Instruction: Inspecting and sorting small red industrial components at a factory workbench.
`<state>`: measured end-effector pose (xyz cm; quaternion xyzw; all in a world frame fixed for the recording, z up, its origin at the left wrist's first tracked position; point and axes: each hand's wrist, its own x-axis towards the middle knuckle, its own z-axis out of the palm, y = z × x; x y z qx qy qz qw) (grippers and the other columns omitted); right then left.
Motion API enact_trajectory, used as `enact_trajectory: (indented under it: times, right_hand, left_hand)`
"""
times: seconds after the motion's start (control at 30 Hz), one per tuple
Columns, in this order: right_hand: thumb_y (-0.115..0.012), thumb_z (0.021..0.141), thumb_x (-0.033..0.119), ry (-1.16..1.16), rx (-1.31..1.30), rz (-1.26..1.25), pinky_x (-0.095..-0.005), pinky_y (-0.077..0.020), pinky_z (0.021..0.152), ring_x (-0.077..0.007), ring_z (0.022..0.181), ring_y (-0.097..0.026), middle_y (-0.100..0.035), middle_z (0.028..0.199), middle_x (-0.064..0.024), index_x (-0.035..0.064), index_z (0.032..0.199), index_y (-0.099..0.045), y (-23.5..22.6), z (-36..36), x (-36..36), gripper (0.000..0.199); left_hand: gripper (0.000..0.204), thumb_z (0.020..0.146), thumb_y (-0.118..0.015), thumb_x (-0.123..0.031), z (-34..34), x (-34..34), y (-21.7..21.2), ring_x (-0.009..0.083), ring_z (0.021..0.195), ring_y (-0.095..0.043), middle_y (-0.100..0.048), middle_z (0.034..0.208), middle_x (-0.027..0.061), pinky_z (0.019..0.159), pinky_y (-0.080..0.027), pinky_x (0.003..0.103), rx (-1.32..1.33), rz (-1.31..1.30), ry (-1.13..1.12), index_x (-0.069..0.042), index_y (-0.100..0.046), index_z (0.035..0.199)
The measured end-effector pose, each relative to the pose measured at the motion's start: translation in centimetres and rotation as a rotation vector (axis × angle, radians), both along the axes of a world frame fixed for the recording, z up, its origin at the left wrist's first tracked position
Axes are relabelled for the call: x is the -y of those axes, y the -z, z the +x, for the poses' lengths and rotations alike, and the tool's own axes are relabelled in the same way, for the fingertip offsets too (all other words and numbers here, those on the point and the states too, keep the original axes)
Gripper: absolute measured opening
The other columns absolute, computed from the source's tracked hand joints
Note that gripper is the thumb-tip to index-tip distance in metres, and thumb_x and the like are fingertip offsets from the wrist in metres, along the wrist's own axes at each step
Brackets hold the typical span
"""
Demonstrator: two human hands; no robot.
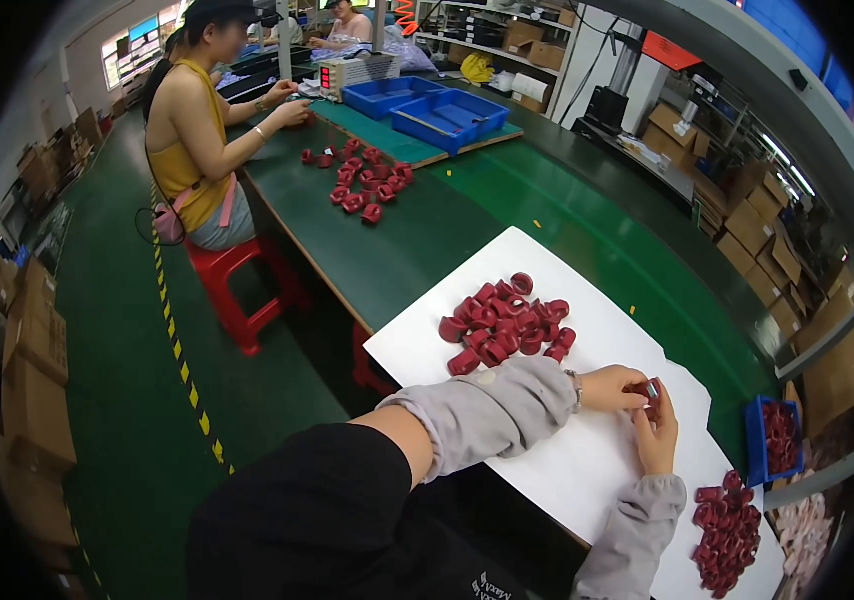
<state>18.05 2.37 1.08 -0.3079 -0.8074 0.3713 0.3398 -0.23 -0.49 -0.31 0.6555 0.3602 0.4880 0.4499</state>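
Both of my hands meet over the white sheet (587, 460), near its right part. My left hand (609, 388), with a bracelet and a grey sleeve cover behind it, pinches a small dark red curved piece (654, 389) with a shiny metallic patch. The fingers of my right hand (658, 436) close on the same piece from the near right side, hiding part of it. A loose pile of similar red hollow pieces (507, 320) lies on the sheet beyond my left forearm. Another red pile (727, 535) sits right of my right sleeve.
A blue bin (755, 440) of red pieces stands at the right. Along the green table (347, 260), a seated person (197, 130) handles something beside more red pieces (372, 180). Blue trays (447, 140) and a boxy device (359, 72) stand farther off.
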Motion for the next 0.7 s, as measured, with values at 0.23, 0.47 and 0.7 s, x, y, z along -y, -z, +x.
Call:
enact_trajectory:
  times: [0.23,0.47,0.7]
  right_hand:
    - [-0.047,0.087,0.000,-0.042,-0.078,-0.148,-0.0248,-0.0459,0.073,-0.0126,0.082,-0.053,-0.054,0.108,-0.0076,0.0002,0.133,-0.039,0.2,-0.2,-0.3,0.047]
    - [-0.046,0.087,0.001,-0.049,-0.136,-0.235,-0.0264,-0.0466,0.078,-0.0142,0.090,-0.055,-0.054,0.113,-0.0100,-0.0001,0.133,-0.039,0.0,0.0,-0.4,0.046]
    - [-0.049,0.087,0.003,-0.008,-0.069,-0.147,-0.0278,-0.0462,0.083,-0.0164,0.095,-0.056,-0.055,0.114,-0.0112,-0.0018,0.131,-0.041,-0.6,0.8,0.6,0.045]
  left_hand:
    - [0.022,0.091,-0.049,-0.013,0.1,0.2,0.3,0.0125,0.086,-0.058,-0.062,0.094,0.0068,0.079,-0.048,0.028,0.177,-0.074,0.163,0.002,-0.053,0.107]
    - [0.022,0.091,-0.048,-0.013,0.1,0.2,-0.1,0.0121,0.085,-0.059,-0.062,0.093,0.0071,0.078,-0.048,0.027,0.041,0.017,0.114,0.002,-0.055,0.106]
    - [0.023,0.090,-0.050,-0.014,0.7,0.5,0.0,0.0132,0.083,-0.058,-0.062,0.093,0.0071,0.076,-0.048,0.027,0.091,-0.122,0.125,0.001,-0.056,0.107]
